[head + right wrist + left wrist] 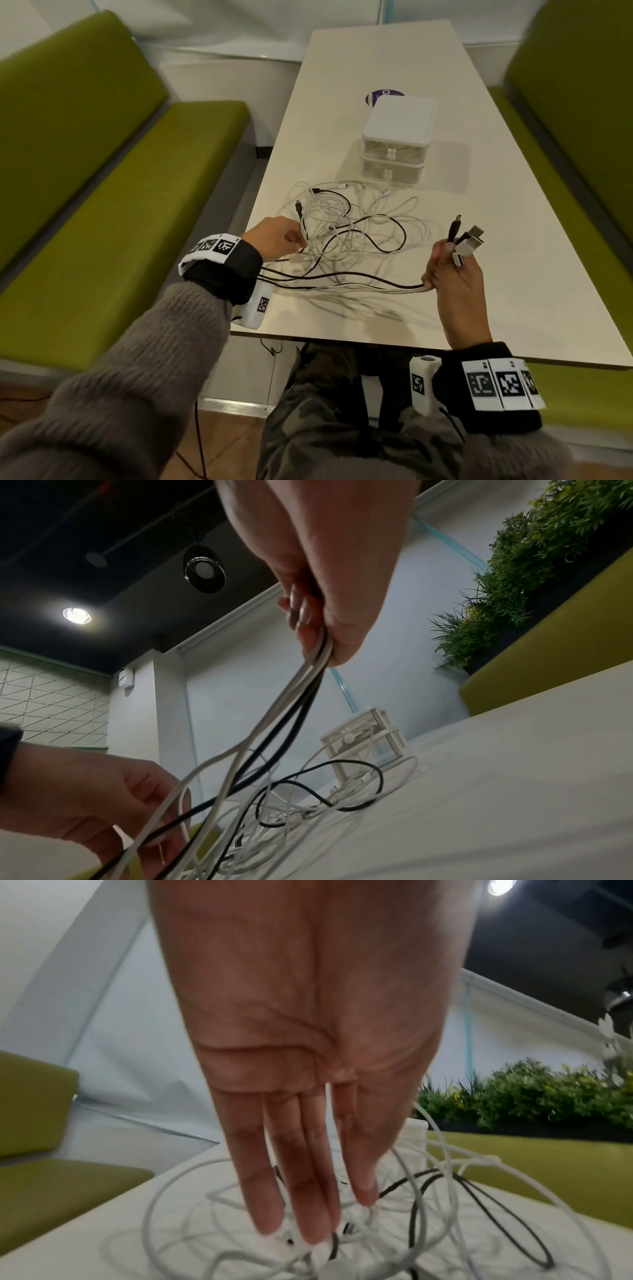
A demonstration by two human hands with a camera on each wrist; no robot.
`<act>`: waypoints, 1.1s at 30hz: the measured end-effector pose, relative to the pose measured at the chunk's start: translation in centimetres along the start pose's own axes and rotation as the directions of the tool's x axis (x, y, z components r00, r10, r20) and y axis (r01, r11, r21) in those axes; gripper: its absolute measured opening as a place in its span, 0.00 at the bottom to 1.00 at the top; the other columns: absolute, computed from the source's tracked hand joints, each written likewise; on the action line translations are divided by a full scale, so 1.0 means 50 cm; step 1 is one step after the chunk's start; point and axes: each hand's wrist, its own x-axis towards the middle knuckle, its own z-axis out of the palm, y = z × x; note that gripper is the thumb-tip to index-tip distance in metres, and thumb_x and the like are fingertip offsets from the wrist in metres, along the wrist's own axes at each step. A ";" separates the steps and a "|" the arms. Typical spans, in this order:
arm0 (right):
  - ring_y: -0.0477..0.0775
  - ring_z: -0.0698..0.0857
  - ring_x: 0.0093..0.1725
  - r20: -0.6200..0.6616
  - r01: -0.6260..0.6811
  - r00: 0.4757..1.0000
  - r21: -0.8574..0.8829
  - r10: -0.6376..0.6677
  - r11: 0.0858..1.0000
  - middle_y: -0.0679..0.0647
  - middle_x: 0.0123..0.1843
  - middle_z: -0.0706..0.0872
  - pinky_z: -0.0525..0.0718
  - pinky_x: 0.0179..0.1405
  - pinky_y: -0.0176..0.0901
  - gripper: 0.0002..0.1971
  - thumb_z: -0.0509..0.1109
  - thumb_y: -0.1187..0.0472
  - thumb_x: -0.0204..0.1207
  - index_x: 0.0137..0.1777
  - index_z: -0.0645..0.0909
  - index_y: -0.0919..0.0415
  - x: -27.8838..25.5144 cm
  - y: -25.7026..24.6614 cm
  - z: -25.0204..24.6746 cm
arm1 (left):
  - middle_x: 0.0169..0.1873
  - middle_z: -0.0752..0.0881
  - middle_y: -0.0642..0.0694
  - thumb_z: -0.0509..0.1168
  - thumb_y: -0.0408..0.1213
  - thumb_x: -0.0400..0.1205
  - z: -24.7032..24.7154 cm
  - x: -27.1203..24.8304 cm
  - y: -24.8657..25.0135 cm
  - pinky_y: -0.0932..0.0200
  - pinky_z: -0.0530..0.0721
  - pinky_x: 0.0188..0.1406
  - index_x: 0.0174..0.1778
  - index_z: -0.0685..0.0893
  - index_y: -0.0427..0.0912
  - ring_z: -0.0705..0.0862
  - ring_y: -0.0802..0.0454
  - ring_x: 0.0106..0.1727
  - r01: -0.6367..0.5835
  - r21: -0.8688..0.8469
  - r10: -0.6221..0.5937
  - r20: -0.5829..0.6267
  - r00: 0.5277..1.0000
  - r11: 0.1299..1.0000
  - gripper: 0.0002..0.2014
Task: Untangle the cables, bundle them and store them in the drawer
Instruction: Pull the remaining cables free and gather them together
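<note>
White tabletop [496,240]: right hand [455,274] grips gathered plug ends, left hand [274,240] pinches into tangled black-and-white cables [346,222]; small white two-drawer box [397,137] unopened, bundling pending.

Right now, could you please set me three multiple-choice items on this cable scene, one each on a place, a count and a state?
1. Where does the drawer unit stand relative to the cable tangle?
A. beyond it on the table
B. on the bench
C. under the table

2. How many drawers are stacked in the unit?
A. one
B. two
C. four

3. What is the right hand doing?
A. lying flat on the table
B. pulling a drawer knob
C. gripping several cable ends, plugs pointing up

Answers:
1 A, the head view shows the unit on the table, beyond the tangle.
2 B, two fronts, each with its own knob.
3 C, plugs stick up above the curled fingers; the left hand reaches into the tangle.
</note>
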 end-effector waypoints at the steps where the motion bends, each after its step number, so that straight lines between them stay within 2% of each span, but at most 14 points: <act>1: 0.38 0.68 0.26 -0.002 0.000 1.000 0.003 0.000 1.000 0.36 0.30 0.78 0.69 0.26 0.31 0.15 0.51 0.67 0.88 0.39 0.70 0.57 0.000 0.001 0.000 | 0.53 0.87 0.46 0.66 0.33 0.79 0.002 0.002 0.000 0.67 0.75 0.45 0.54 0.86 0.39 0.83 0.50 0.53 -0.008 0.026 0.008 0.004 1.000 1.000 0.09; 3: 0.39 0.68 0.26 0.001 -0.002 1.000 0.002 0.002 1.000 0.36 0.30 0.78 0.69 0.26 0.31 0.15 0.51 0.67 0.88 0.39 0.70 0.57 0.001 0.003 -0.001 | 0.54 0.85 0.48 0.67 0.31 0.78 0.007 0.008 0.001 0.74 0.72 0.37 0.54 0.86 0.39 0.81 0.54 0.49 -0.018 0.067 0.015 0.045 0.999 0.998 0.10; 4: 0.39 0.68 0.26 0.005 -0.003 1.000 0.001 0.003 1.000 0.36 0.30 0.78 0.69 0.26 0.31 0.15 0.51 0.68 0.88 0.39 0.70 0.58 0.001 0.004 -0.001 | 0.53 0.84 0.49 0.67 0.31 0.77 0.009 0.011 0.003 0.73 0.72 0.38 0.53 0.87 0.40 0.79 0.56 0.47 -0.015 0.095 0.008 0.077 0.997 0.995 0.10; 6: 0.39 0.68 0.25 0.014 -0.003 1.000 0.001 0.003 1.000 0.36 0.30 0.77 0.69 0.26 0.31 0.15 0.51 0.69 0.87 0.39 0.70 0.58 0.002 0.004 0.002 | 0.50 0.84 0.49 0.68 0.31 0.75 0.012 0.017 0.007 0.66 0.74 0.45 0.48 0.90 0.44 0.78 0.55 0.47 -0.018 0.178 -0.007 0.137 0.990 0.984 0.09; 9: 0.39 0.68 0.25 0.015 0.004 1.000 -0.007 -0.004 1.000 0.36 0.29 0.77 0.70 0.26 0.30 0.14 0.51 0.66 0.88 0.40 0.70 0.58 0.002 0.002 0.003 | 0.46 0.85 0.46 0.66 0.27 0.74 0.011 0.027 0.017 0.61 0.75 0.45 0.47 0.90 0.45 0.80 0.51 0.46 -0.051 0.270 -0.012 0.225 0.974 0.962 0.12; 13: 0.39 0.69 0.25 0.009 0.007 1.000 -0.007 -0.007 1.000 0.36 0.28 0.77 0.70 0.25 0.30 0.13 0.52 0.64 0.87 0.40 0.70 0.58 0.002 0.003 0.003 | 0.60 0.84 0.44 0.68 0.28 0.76 0.000 0.033 0.020 0.60 0.74 0.56 0.55 0.88 0.43 0.80 0.47 0.60 -0.059 0.302 -0.029 0.278 0.960 0.952 0.14; 15: 0.39 0.69 0.25 0.007 0.006 1.000 -0.012 -0.006 1.000 0.36 0.28 0.77 0.69 0.25 0.30 0.14 0.51 0.65 0.88 0.40 0.70 0.58 0.002 0.004 0.002 | 0.59 0.85 0.45 0.70 0.30 0.75 -0.010 0.036 0.023 0.62 0.75 0.52 0.54 0.88 0.42 0.81 0.48 0.59 -0.044 0.278 -0.018 0.218 0.976 0.959 0.12; 19: 0.39 0.68 0.26 0.007 -0.002 1.000 -0.002 0.002 1.000 0.36 0.29 0.77 0.69 0.25 0.31 0.15 0.51 0.69 0.87 0.39 0.70 0.59 0.004 0.007 0.001 | 0.39 0.84 0.50 0.73 0.31 0.73 -0.046 0.027 0.042 0.67 0.75 0.32 0.46 0.87 0.40 0.82 0.50 0.42 -0.047 0.186 0.023 0.129 0.991 0.981 0.07; 21: 0.39 0.68 0.26 0.007 0.002 1.000 0.002 -0.002 1.000 0.36 0.30 0.77 0.70 0.25 0.31 0.15 0.51 0.67 0.87 0.39 0.70 0.58 0.005 0.008 0.000 | 0.34 0.82 0.49 0.71 0.29 0.75 -0.071 0.018 0.060 0.67 0.79 0.31 0.44 0.85 0.41 0.84 0.50 0.35 -0.063 0.125 0.055 0.068 0.996 0.990 0.05; 24: 0.39 0.69 0.26 0.003 0.009 1.000 0.000 -0.009 1.000 0.36 0.29 0.76 0.70 0.26 0.31 0.13 0.53 0.66 0.87 0.39 0.71 0.58 0.005 0.010 -0.001 | 0.31 0.85 0.44 0.67 0.28 0.77 -0.112 0.006 0.090 0.58 0.87 0.36 0.45 0.84 0.40 0.86 0.51 0.30 -0.146 -0.130 0.125 -0.160 0.979 0.981 0.04; 26: 0.39 0.68 0.26 -0.002 0.013 1.000 -0.006 -0.013 1.000 0.37 0.30 0.76 0.70 0.26 0.31 0.12 0.53 0.66 0.86 0.40 0.70 0.58 0.005 0.011 0.000 | 0.33 0.87 0.42 0.68 0.25 0.77 -0.133 -0.003 0.109 0.58 0.88 0.40 0.50 0.84 0.36 0.87 0.54 0.31 -0.257 -0.435 0.166 -0.235 0.958 0.863 0.07; 28: 0.39 0.68 0.26 -0.014 0.016 1.000 -0.016 -0.017 1.000 0.38 0.30 0.75 0.69 0.26 0.32 0.13 0.53 0.66 0.86 0.39 0.70 0.58 0.005 0.010 0.000 | 0.36 0.89 0.43 0.66 0.23 0.78 -0.145 -0.015 0.129 0.59 0.87 0.45 0.53 0.82 0.32 0.89 0.53 0.37 -0.344 -0.674 0.217 -0.269 0.938 0.653 0.09; 31: 0.40 0.66 0.26 -0.038 -0.023 0.999 0.006 0.023 1.000 0.39 0.25 0.71 0.67 0.27 0.34 0.15 0.52 0.63 0.88 0.39 0.73 0.57 0.003 0.006 -0.001 | 0.36 0.90 0.46 0.64 0.27 0.81 -0.156 -0.027 0.158 0.59 0.86 0.47 0.50 0.83 0.34 0.88 0.52 0.38 -0.485 -0.760 0.216 -0.435 0.874 0.431 0.05; 33: 0.40 0.65 0.25 -0.062 -0.091 0.993 0.098 0.097 0.991 0.40 0.23 0.69 0.65 0.29 0.36 0.16 0.51 0.67 0.87 0.40 0.75 0.57 0.002 0.000 -0.002 | 0.38 0.89 0.47 0.66 0.34 0.81 -0.160 -0.034 0.175 0.61 0.84 0.44 0.44 0.84 0.42 0.84 0.53 0.40 -0.588 -0.675 0.170 -0.581 0.796 0.446 0.03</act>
